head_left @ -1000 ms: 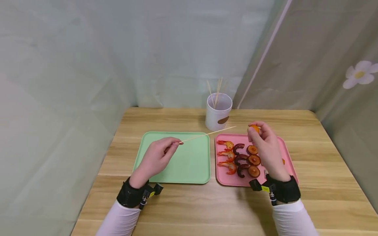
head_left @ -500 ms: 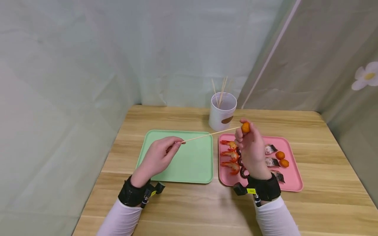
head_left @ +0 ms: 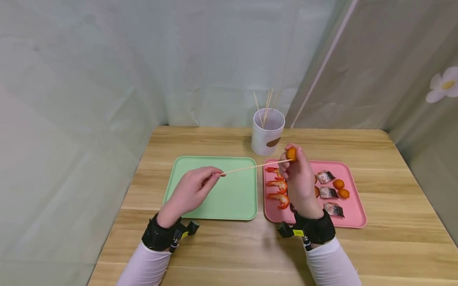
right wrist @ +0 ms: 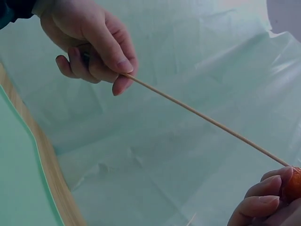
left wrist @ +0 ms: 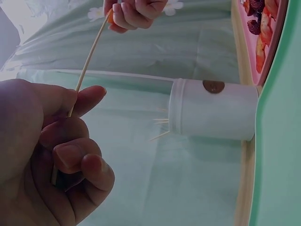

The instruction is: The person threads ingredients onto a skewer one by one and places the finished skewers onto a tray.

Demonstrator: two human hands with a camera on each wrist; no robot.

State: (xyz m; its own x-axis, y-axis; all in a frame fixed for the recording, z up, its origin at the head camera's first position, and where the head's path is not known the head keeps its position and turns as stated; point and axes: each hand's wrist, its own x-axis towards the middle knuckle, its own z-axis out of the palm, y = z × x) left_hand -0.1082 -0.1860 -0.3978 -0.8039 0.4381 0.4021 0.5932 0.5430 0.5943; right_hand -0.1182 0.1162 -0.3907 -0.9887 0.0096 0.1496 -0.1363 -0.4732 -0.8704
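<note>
A thin bamboo skewer [head_left: 250,167] is pinched near one end between the thumb and index finger of my left hand [head_left: 195,188], above the green tray. Its far end meets an orange ball [head_left: 291,154], which looks like a fried food ball. My right hand [head_left: 300,180] holds that ball in its fingertips over the pink tray. In the right wrist view the skewer [right wrist: 207,117] runs straight to the ball [right wrist: 293,184] at the frame's edge. The left wrist view shows the left thumb and fingers around the skewer [left wrist: 89,56]; most of the ball is hidden there by right-hand fingers.
The green tray [head_left: 229,206] lies left on the wooden table [head_left: 229,254]. The pink tray [head_left: 352,218] carries shrimp [head_left: 280,200], fish pieces [head_left: 328,193] and two orange balls [head_left: 341,188]; the right hand hides part. A white cup [head_left: 262,139] of skewers stands behind.
My right hand has moved left with the orange ball, bringing it to the skewer's far end, and has turned. The left hand has stayed nearly still. Fish pieces and balls on the pink tray came into view.
</note>
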